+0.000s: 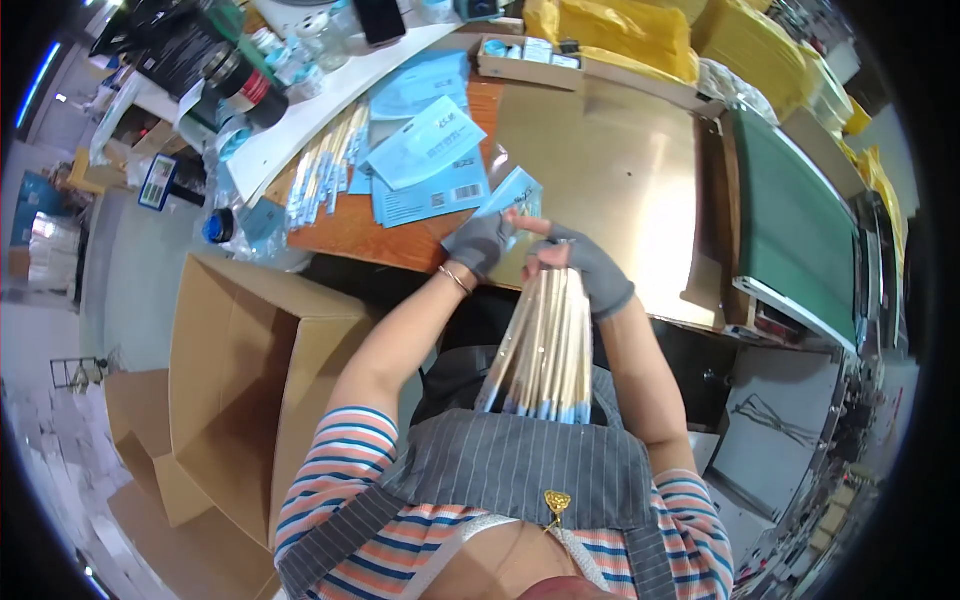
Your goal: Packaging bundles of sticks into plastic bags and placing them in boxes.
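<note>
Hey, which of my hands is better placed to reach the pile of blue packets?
Left, probably. Your left hand is nearer the pile, though it appears to hold a separate blue packet. Your right hand is farther off and holds the bundle of slim sticks.

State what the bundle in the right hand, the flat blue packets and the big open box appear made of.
Bundle: possibly wooden sticks in clear plastic; tan, with glossy highlights. Flat blue packets: thin plastic film or coated paper, unclear which; smooth, faintly shiny. Big open box: likely cardboard; matte brown with folded flaps.
</note>
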`<state>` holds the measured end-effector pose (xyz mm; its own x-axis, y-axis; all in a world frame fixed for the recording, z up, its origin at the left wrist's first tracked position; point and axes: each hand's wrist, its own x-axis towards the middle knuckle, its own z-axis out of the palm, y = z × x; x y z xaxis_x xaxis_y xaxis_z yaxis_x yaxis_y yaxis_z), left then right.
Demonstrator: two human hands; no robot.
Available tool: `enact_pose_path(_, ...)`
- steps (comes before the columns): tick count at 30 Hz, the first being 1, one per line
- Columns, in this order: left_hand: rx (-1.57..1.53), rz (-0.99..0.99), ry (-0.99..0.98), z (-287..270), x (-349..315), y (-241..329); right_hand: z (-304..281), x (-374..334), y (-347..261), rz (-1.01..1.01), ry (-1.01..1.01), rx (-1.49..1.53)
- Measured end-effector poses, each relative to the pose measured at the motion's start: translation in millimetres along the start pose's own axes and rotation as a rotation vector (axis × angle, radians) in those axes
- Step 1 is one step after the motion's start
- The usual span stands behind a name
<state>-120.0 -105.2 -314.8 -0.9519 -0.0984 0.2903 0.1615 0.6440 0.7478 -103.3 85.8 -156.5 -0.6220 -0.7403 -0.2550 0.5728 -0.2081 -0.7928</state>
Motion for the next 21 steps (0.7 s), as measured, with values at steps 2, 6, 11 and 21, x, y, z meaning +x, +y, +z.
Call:
enact_pose_path(2,0.222,0.096,-0.461,9.8,-13.0,26.2,-24.4,3.7,21.6,0.022,0.088,0.141)
enact_pose_path(6,-0.621,-0.385,-0.238,7.0,-6.6,95.9,-52.3,-4.5,35.7,0.061,0.190,0.264)
enact_pose_path(11,-0.236,0.148,-0.091,-6.0,-0.7,143.2,-73.1,-13.9,34.3,-0.040,0.219,0.181)
enact_pose_path(21,-0.162,0.483,-0.083,-37.4,-57.6,164.9,-5.2,-69.2,71.3,-0.237,0.359,0.181)
